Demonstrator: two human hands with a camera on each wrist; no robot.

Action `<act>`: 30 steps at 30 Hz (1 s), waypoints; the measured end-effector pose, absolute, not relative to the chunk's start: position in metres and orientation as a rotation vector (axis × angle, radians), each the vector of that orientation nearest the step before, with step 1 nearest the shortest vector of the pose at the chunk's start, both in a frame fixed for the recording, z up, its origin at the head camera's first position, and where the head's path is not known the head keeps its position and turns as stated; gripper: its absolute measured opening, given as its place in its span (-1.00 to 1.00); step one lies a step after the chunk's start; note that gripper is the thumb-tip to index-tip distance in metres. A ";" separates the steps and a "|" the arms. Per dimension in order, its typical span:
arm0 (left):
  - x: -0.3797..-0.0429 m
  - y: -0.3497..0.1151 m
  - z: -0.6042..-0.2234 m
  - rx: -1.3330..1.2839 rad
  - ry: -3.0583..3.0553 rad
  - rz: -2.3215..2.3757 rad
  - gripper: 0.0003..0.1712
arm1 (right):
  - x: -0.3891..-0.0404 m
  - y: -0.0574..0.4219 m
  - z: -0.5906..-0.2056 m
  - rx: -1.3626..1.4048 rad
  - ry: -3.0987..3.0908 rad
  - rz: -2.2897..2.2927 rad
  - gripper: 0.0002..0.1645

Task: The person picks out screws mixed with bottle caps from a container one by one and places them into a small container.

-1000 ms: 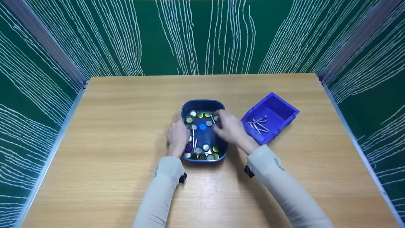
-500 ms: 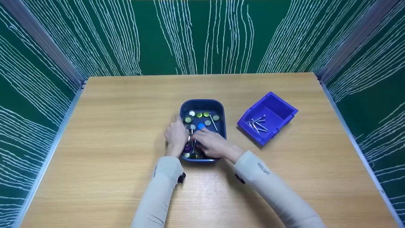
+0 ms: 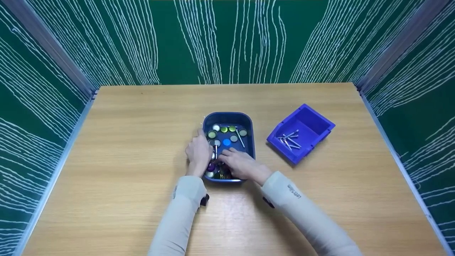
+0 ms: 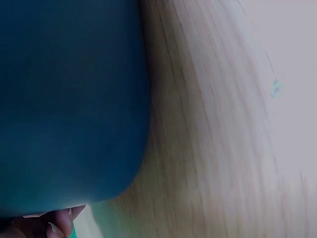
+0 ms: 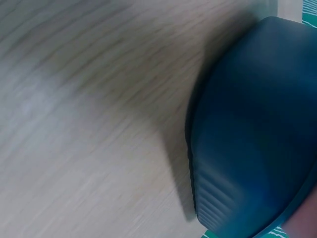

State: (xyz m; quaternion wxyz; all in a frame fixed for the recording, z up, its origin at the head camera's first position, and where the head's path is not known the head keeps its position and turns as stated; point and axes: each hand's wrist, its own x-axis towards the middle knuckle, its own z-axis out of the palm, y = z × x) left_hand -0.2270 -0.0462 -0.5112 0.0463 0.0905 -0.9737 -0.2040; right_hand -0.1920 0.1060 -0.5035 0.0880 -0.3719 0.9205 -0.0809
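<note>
Right hand has moved from the far right side of the blue tub, where it was a second ago, to the near half, its wrist now above the near right rim. Fingers reach down among the contents, bent; tips partly hidden, so cannot tell how far apart they stand or whether they pinch anything. Left hand grips the tub's left rim, same place as before, fingers curled.

Tub sits mid-table, its outer wall visible in both wrist views. Inside: one silver screw lying aslant on the right, another silver screw between the hands. Bottle caps about them: green caps toward the far end, a bright blue cap near the middle, a purple cap at the near left.

To the right, apart from the tub, an angled purple bin holds a loose pile of screws.

Wooden table; green walls with white streaks behind; pale sleeves on both arms.
</note>
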 end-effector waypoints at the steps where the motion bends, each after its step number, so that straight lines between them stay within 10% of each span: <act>1: -0.227 -0.046 -0.511 0.275 -2.971 -0.626 -0.49 | -0.192 0.106 -0.503 -1.081 2.743 -0.224 -0.53; 30: -0.228 -0.047 -0.510 0.291 -3.000 -0.668 -0.48 | -0.192 0.105 -0.498 -0.852 2.786 -0.225 -0.74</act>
